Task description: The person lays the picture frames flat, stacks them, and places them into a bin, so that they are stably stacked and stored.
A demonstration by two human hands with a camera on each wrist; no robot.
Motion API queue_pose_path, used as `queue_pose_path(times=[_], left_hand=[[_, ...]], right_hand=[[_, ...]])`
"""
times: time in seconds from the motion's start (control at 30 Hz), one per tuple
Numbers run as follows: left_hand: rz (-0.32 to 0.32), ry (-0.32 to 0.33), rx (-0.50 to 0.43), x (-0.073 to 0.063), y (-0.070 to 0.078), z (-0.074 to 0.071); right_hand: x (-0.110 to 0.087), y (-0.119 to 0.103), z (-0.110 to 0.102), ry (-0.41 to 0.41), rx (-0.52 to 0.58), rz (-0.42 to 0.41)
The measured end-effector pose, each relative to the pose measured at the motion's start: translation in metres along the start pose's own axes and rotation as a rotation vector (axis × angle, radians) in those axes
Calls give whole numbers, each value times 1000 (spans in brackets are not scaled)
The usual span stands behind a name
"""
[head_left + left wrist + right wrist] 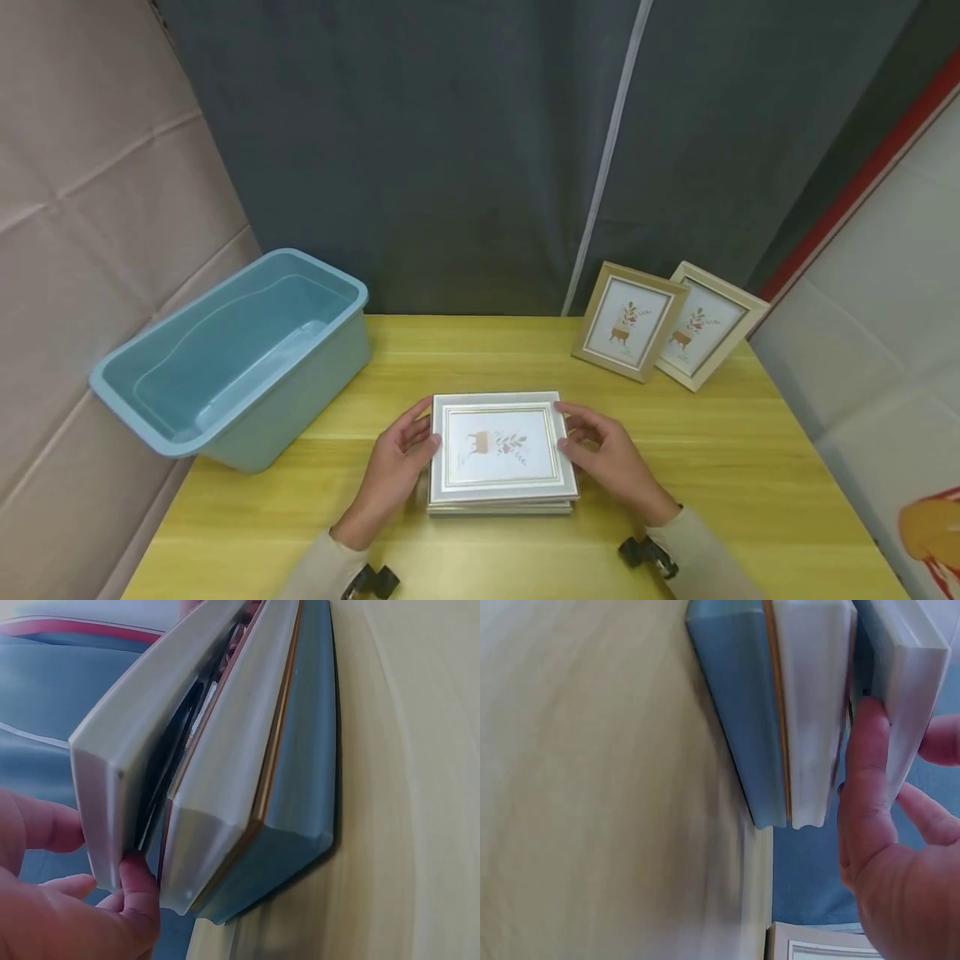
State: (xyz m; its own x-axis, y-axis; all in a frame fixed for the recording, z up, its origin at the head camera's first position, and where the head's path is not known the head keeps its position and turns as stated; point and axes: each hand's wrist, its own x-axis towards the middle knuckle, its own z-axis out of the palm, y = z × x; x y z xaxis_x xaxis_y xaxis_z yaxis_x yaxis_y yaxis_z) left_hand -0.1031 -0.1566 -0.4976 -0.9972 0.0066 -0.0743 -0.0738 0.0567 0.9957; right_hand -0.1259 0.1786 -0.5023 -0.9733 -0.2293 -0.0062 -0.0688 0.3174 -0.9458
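A silver-white picture frame [497, 442] with a plant print lies face up on a short stack at the table's front middle. My left hand [393, 462] pinches its left edge, and my right hand [609, 458] pinches the right edge. Fingers of both hands curl under it, thumbs on top. In the left wrist view the top frame [99, 810] tilts away from the stack, leaving a dark gap. Below it are a white frame [232, 750] and a grey-blue looking one [304, 750], the latter flat on the wood.
A blue plastic tub [300, 392] stands at the left of the yellow wooden table [480, 558]. Back right, a tan picture frame [626, 325] stands upright, overlapping a cream frame [723, 321]. A dark curtain [420, 167] hangs behind the table.
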Motion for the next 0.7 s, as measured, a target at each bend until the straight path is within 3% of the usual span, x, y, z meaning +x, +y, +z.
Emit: queue_pose_path(times=[0.1,0.23,0.57,0.7], left_hand=[[2,15,57,0,-1,-1],[1,28,139,1,-2,-2],[30,19,207,4,-6,-3],[3,4,217,4,-7,-5]], right_hand=[[-2,-1,4,-15,18,40],[-2,-3,6,-12,-15,21],[0,-3,6,-16,-105,7],[0,-2,6,-27,-114,-7]])
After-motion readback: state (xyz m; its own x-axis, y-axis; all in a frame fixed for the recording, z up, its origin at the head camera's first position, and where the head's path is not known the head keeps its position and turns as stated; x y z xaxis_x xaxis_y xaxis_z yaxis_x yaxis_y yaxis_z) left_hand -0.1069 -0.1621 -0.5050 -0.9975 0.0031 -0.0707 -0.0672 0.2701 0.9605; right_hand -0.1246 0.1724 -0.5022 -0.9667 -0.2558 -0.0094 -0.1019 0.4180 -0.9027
